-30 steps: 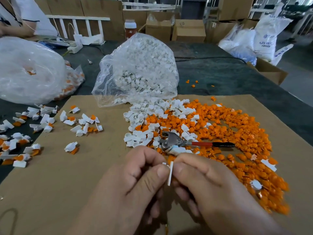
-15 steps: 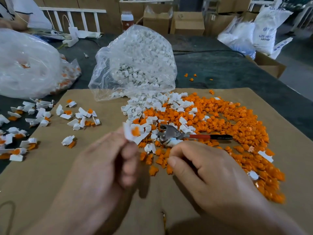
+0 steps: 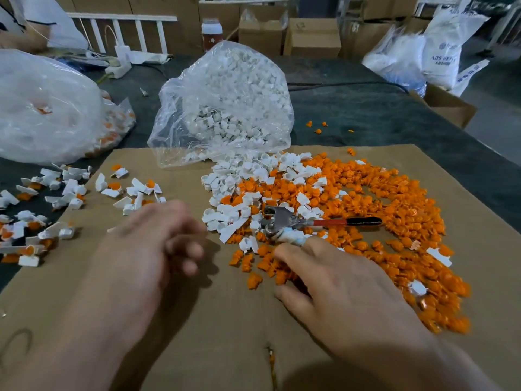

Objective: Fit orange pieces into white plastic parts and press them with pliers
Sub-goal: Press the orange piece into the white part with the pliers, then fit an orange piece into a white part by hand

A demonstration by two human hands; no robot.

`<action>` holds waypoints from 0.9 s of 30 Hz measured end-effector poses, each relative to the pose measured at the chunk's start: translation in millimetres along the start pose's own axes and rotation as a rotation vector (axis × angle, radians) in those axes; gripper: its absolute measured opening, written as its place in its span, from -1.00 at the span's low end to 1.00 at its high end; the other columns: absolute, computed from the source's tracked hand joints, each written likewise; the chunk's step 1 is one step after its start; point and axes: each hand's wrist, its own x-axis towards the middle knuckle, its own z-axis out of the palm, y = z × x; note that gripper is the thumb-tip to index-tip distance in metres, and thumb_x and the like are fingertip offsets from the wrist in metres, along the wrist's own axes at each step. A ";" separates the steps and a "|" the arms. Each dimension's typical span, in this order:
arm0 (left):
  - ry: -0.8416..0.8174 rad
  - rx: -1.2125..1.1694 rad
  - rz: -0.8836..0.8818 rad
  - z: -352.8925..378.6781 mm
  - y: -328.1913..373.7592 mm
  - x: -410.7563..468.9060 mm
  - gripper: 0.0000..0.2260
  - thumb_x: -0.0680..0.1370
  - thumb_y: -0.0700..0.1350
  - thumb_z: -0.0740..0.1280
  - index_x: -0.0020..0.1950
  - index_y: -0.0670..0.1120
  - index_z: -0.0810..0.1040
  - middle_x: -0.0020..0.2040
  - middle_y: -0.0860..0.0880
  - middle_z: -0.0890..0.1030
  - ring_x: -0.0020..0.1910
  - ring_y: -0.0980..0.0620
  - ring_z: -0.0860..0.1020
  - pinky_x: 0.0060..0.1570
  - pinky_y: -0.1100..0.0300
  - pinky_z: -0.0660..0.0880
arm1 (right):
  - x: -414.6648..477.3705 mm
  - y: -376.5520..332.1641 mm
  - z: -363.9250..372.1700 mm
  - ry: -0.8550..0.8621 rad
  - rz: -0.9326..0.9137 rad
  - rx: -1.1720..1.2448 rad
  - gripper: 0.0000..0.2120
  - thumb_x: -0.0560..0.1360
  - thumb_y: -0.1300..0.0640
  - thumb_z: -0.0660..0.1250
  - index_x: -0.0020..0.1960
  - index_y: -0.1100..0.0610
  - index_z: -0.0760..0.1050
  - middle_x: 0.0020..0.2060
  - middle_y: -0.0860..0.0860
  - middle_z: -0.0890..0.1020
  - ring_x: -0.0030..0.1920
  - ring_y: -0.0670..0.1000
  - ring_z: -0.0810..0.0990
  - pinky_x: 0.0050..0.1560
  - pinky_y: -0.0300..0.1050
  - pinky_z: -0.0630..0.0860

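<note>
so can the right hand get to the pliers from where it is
Probably yes: the pliers lie uncovered on top of the pile, just beyond the right hand, with nothing between.

bare left hand point(image 3: 152, 244), motion-blurred, bare right hand point(image 3: 344, 280), bare forearms

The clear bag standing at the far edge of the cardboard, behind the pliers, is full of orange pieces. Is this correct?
Not quite. The clear bag at the far edge of the cardboard, behind the pliers, is full of white parts, not orange ones. The head view shows this.
</note>
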 end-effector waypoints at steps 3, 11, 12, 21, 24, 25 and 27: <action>-0.031 0.668 0.369 23.8 9.4 -26.8 -0.84 0.55 0.06 0.36 0.12 0.21 0.59 -0.13 0.19 0.62 -0.16 0.20 0.58 -0.19 0.19 0.50 | 2.8 -3.3 1.5 0.054 -0.062 0.015 -0.64 0.59 -0.20 0.13 0.35 -0.20 0.16 0.00 -0.13 0.39 -0.13 -0.04 0.47 -0.22 -0.11 0.44; -0.120 1.077 0.542 32.5 0.1 -22.9 -0.44 0.38 -0.18 0.48 0.38 0.02 0.51 0.17 -0.09 0.51 -0.09 -0.10 0.60 -0.18 0.02 0.58 | 11.0 -23.7 9.7 -0.048 -0.111 -0.061 -0.63 0.60 -0.19 0.13 0.35 -0.11 0.18 -0.06 -0.04 0.25 -0.21 -0.03 0.32 -0.35 -0.14 0.24; -0.135 1.106 0.547 32.4 0.1 -23.1 -0.50 0.38 -0.15 0.47 0.32 0.01 0.56 0.16 -0.06 0.53 -0.07 -0.08 0.60 -0.17 0.06 0.57 | 10.5 -23.2 11.0 -0.049 -0.102 -0.047 -0.67 0.60 -0.19 0.11 0.32 -0.10 0.24 -0.06 -0.04 0.24 -0.18 -0.03 0.31 -0.31 -0.12 0.27; -0.206 0.903 0.650 27.5 0.9 -25.2 -0.81 0.53 -0.11 0.39 0.12 0.10 0.58 0.03 0.13 0.54 -0.04 0.11 0.53 -0.14 0.26 0.46 | 12.4 -14.9 8.6 -0.043 -0.026 -0.074 -0.77 0.62 -0.15 0.08 0.07 -0.03 0.39 -0.11 -0.07 0.27 -0.22 -0.07 0.28 -0.32 -0.21 0.18; -0.162 0.828 0.597 28.1 0.1 -23.0 -0.72 0.52 -0.10 0.44 0.20 0.12 0.57 0.05 0.21 0.46 -0.02 0.26 0.45 -0.07 0.47 0.37 | 10.3 -12.1 6.8 -0.015 -0.015 -0.019 -0.69 0.61 -0.19 -0.04 0.11 -0.07 0.37 -0.08 -0.10 0.30 -0.16 -0.09 0.33 -0.20 -0.20 0.26; -0.134 0.792 0.570 27.5 -0.1 -21.9 -0.70 0.52 -0.10 0.44 0.23 0.12 0.56 0.05 0.22 0.43 0.02 0.28 0.43 -0.04 0.52 0.33 | 10.2 -11.4 5.6 -0.001 -0.013 0.002 -0.68 0.60 -0.20 -0.08 0.13 -0.08 0.35 -0.06 -0.12 0.32 -0.13 -0.10 0.35 -0.17 -0.21 0.28; -0.097 0.782 0.533 26.3 -0.4 -20.9 -0.69 0.53 -0.11 0.42 0.26 0.11 0.56 0.08 0.19 0.42 0.04 0.26 0.44 -0.02 0.52 0.31 | 10.0 -10.0 2.1 0.010 -0.004 0.050 -0.67 0.58 -0.21 -0.11 0.11 -0.11 0.34 -0.04 -0.16 0.39 -0.07 -0.11 0.40 -0.12 -0.20 0.35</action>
